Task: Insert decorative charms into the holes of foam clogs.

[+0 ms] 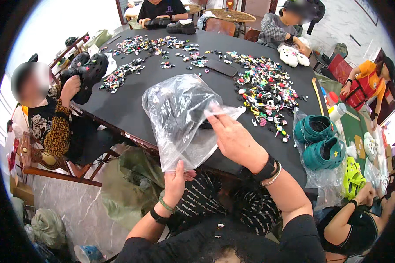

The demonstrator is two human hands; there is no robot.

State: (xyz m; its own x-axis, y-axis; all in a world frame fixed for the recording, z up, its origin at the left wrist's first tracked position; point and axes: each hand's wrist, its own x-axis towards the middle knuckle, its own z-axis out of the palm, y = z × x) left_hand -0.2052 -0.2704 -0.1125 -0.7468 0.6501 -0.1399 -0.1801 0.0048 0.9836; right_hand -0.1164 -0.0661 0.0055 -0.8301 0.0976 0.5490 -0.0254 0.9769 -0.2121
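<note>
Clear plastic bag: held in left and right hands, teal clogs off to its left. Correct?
Wrong side: the teal clogs are off to its right, per the head view. The left hand and right hand do hold the clear plastic bag.

The bag (175,98) in the hands (175,182) (239,142) is shiny, see-through plastic. Past them, the surface (118,105) looks smooth and dull.
</note>
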